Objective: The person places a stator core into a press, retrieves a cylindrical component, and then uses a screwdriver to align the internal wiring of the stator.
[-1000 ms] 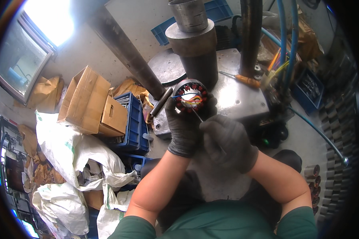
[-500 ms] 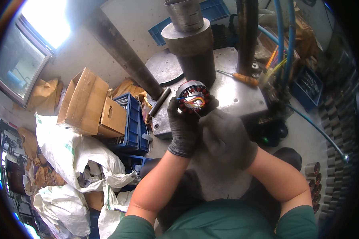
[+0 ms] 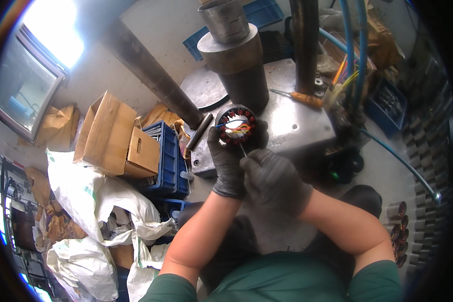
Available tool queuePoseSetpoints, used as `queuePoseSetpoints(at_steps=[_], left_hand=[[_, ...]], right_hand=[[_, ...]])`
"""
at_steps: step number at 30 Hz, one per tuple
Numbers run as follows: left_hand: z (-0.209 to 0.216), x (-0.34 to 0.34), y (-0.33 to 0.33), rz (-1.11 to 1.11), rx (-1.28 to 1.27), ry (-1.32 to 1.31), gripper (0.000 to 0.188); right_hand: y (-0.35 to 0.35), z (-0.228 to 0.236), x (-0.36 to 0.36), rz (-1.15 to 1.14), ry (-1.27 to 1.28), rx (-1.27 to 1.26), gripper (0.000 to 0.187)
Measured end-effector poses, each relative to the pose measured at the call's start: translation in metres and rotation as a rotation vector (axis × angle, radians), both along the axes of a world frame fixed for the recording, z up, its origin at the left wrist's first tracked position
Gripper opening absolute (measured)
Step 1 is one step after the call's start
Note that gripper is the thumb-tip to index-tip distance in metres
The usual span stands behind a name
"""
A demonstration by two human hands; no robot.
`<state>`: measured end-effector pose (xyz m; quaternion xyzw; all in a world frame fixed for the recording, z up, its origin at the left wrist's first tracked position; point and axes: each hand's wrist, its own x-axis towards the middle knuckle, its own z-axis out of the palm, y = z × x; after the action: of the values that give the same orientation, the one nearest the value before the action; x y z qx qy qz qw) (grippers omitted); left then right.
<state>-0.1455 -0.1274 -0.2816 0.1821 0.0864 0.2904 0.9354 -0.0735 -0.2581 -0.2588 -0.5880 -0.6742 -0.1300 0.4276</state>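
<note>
A round motor stator, with dark red windings around its ring and blue, orange and yellow wires across its middle, rests in my left hand. The gloved fingers wrap round its sides, and its open face tilts up toward me. My right hand, also in a dark grey glove, is closed on a thin metal rod-like tool. The tool's tip points up to the near edge of the stator; whether it touches cannot be made out. Its handle is hidden inside my fist.
Behind the stator stands a thick steel press cylinder on a metal bed plate. A wooden-handled screwdriver and a short steel bar lie on it. Cardboard boxes, blue crates and white sacks fill the left; blue hoses hang right.
My right hand has drawn slightly back toward me and left, so more of the thin tool shows. The stator has shifted a little left and turned in my left hand's hold.
</note>
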Motion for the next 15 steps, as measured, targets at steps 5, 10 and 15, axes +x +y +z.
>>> queuePoseSetpoints(at_steps=[5, 10, 15], left_hand=[[0.004, -0.001, 0.007, -0.036, -0.122, -0.044, 0.089], [0.004, -0.003, 0.013, -0.011, -0.193, -0.076, 0.08], [0.008, -0.002, 0.012, 0.01, -0.167, -0.101, 0.08]], right_hand=[[-0.013, 0.019, 0.002, 0.094, 0.084, -0.033, 0.022], [-0.024, 0.025, 0.013, 0.128, 0.117, 0.03, 0.021], [-0.03, 0.033, 0.029, 0.132, 0.208, 0.047, 0.014]])
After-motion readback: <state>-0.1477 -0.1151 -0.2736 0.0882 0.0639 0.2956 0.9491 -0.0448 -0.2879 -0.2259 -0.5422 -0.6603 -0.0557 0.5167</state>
